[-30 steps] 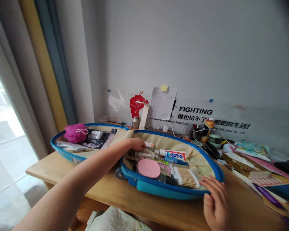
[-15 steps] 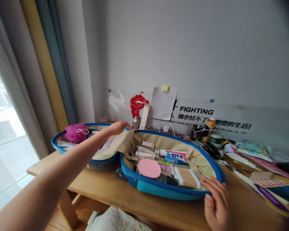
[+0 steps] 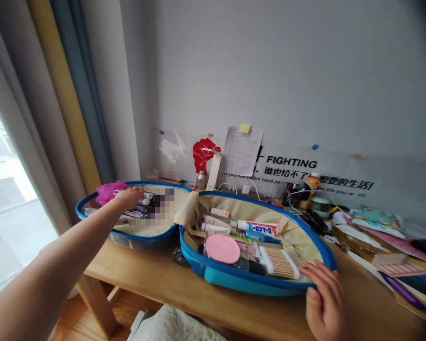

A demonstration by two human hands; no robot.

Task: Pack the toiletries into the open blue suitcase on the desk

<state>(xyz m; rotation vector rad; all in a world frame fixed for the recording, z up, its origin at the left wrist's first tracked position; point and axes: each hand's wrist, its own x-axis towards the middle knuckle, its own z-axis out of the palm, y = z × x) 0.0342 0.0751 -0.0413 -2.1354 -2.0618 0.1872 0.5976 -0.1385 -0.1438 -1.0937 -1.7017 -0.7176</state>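
An opened blue suitcase (image 3: 234, 285) lies across the table with its two halves side by side. My left hand (image 3: 129, 198) is over the left half, right beside a purple bath puff (image 3: 110, 192) and above dark packets (image 3: 137, 211); its fingers are too small and partly hidden to read. My right hand (image 3: 324, 296) rests on the right half's front rim, fingers stretched over the edge and holding nothing. Close to those fingers is a pack of cotton swabs (image 3: 279, 263). A pink oval case (image 3: 222, 249), a toothpaste box (image 3: 261, 228) and white tubes (image 3: 215, 228) lie in that half.
The wooden table (image 3: 156, 270) stands against a wall with a lettered banner (image 3: 291, 163). Papers and small items, including a purple object (image 3: 404, 291), clutter the right side. Bottles (image 3: 309, 192) and cables are behind the suitcase. Curtains (image 3: 53, 94) hang at left.
My left hand has moved left and down, from above the suitcase's middle hinge to the bath puff in the left half. My right hand stays on the rim.
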